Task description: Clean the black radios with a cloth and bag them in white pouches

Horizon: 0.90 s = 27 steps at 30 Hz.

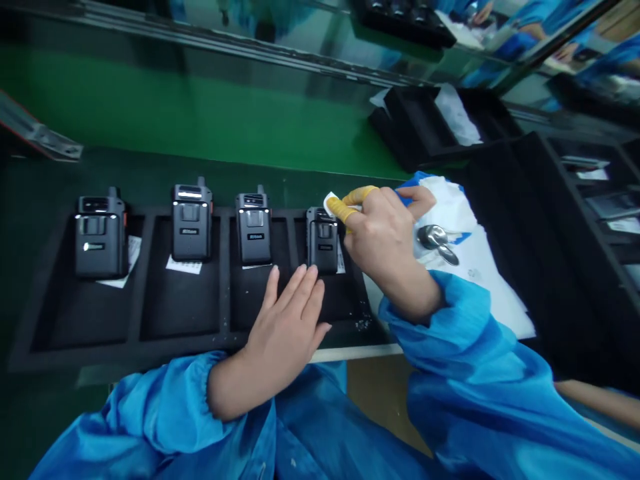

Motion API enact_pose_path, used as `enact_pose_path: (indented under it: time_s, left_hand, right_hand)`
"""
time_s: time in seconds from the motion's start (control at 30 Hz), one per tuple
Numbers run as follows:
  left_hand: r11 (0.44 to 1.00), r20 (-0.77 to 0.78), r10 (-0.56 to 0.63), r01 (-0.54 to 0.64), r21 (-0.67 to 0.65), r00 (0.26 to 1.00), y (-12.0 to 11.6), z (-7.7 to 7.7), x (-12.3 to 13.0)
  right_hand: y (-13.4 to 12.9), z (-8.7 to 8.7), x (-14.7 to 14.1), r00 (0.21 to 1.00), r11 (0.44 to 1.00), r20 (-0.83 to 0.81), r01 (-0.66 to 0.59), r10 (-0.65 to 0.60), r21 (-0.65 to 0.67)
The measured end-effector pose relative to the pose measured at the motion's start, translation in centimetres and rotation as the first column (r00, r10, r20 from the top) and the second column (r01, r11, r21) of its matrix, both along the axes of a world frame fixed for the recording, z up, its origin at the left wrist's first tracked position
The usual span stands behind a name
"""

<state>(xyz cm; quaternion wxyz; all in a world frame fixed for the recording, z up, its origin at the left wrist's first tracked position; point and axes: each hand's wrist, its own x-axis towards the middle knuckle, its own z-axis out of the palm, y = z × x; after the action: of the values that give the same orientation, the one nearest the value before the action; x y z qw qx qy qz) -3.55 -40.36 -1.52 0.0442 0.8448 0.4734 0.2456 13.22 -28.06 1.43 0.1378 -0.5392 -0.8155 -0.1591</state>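
My right hand [387, 223], with yellow finger cots on two fingers, pinches a small white pad [330, 204] against the top of the rightmost black handheld radio [323, 243]. My left hand [287, 330] lies flat with its fingers stretched out, the tips by the lower end of that radio; whether they touch it I cannot tell. Other radios of the same look, clip side up with stubby knobs on top, lie to the left: one beside it [254, 230], another [191, 223] and the leftmost [101, 237]. White paper slips stick out from under them.
The radios sit in a black compartment tray [135, 280]. Right of my right hand are a small metal container with its lid open [434, 237] and white sheets [493, 280]. Black trays [425, 127] are stacked behind, and more trays [575, 220] stand at the right. A co-worker's arm [597, 400] shows at the right edge.
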Motion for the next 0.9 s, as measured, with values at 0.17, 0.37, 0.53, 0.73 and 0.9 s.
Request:
enact_pose_path:
  time_s: [0.17, 0.37, 0.53, 0.73, 0.9]
  left_hand:
    - [0.985, -0.085, 0.172, -0.173, 0.003, 0.981, -0.5, 0.0, -4.0]
    - [0.981, -0.124, 0.187, -0.191, -0.016, 0.974, -0.2, -1.4, -5.4]
    - [0.984, -0.128, 0.176, -0.18, -0.014, 0.976, -0.1, -1.3, -5.3]
    - [0.986, -0.133, 0.169, -0.169, 0.01, 0.977, 0.1, -0.9, -5.4]
    - [0.984, -0.147, 0.173, -0.176, -0.006, 0.974, 0.0, -0.9, -5.4]
  right_hand:
    - [0.8, -0.1, -5.3, 0.988, 0.988, -0.01, -0.157, 0.157, -0.007]
    - [2.5, -1.2, -10.3, 0.958, 0.958, 0.037, -0.284, 0.285, -0.028]
    - [3.2, -1.7, -9.7, 0.939, 0.945, 0.104, -0.325, 0.327, -0.034]
    - [3.1, -1.9, -8.8, 0.948, 0.956, 0.131, -0.294, 0.291, 0.003]
    - [3.2, -1.8, -10.2, 0.946, 0.952, 0.109, -0.301, 0.305, -0.05]
